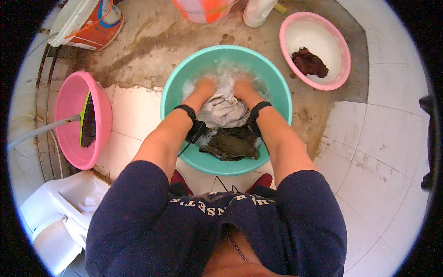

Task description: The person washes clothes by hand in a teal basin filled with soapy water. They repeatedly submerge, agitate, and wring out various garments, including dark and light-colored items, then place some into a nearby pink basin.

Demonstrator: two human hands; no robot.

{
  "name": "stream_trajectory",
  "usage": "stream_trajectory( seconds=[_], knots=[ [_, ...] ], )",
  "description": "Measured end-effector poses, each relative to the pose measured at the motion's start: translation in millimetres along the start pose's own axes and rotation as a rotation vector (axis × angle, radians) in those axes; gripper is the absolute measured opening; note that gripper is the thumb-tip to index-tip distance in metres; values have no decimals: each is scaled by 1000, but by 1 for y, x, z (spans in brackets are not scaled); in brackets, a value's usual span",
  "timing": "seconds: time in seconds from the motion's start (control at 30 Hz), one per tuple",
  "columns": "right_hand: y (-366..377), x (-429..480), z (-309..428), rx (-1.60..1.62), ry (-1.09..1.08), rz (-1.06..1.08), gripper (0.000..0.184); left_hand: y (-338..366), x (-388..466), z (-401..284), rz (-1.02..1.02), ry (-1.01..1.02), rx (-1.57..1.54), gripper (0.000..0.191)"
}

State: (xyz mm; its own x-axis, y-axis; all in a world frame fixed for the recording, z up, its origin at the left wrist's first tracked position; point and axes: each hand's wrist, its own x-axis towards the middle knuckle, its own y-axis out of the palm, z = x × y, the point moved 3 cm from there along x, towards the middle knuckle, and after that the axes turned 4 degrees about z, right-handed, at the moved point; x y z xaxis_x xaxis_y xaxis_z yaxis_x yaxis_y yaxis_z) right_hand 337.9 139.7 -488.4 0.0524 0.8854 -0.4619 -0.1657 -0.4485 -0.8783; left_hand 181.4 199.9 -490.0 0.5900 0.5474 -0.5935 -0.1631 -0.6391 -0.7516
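A round green plastic basin (226, 169) stands on the floor before me, with foamy water inside. Both my hands are down in it, side by side: my left hand (206, 86) at the left and my right hand (244, 86) at the right. Blur and suds hide the fingers of both, so their grip does not show. Light grey wet cloth (225, 110) lies bunched between and just below the hands. Closer to my body, a dark wet cloth (232, 143) rests in the basin between my forearms.
A pink-rimmed basin (342, 74) with dark cloth (309, 63) stands upper right. At left, a pink basin (104, 114) holds a broom head (88, 121). A lidded bucket (98, 29), a pink-and-orange container (206, 10) and a white bottle (256, 13) stand beyond.
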Motion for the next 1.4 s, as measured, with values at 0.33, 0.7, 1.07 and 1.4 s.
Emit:
stream_trajectory(
  seconds=[0.33,0.7,1.07,1.4],
  knots=[
    [-115,-105,76,714,-166,-437,28,-21,-93,-56,-208,-203,-2291,38],
    [-27,-69,27,184,74,-8,61,-20,-108,-44,21,-219,-145,87],
    [-57,-16,31,278,70,-116,34,-3,-36,14,-101,-20,-322,52],
    [-112,-85,81,865,77,-322,35,-18,-108,-56,-218,-114,-2278,65]
  ],
)
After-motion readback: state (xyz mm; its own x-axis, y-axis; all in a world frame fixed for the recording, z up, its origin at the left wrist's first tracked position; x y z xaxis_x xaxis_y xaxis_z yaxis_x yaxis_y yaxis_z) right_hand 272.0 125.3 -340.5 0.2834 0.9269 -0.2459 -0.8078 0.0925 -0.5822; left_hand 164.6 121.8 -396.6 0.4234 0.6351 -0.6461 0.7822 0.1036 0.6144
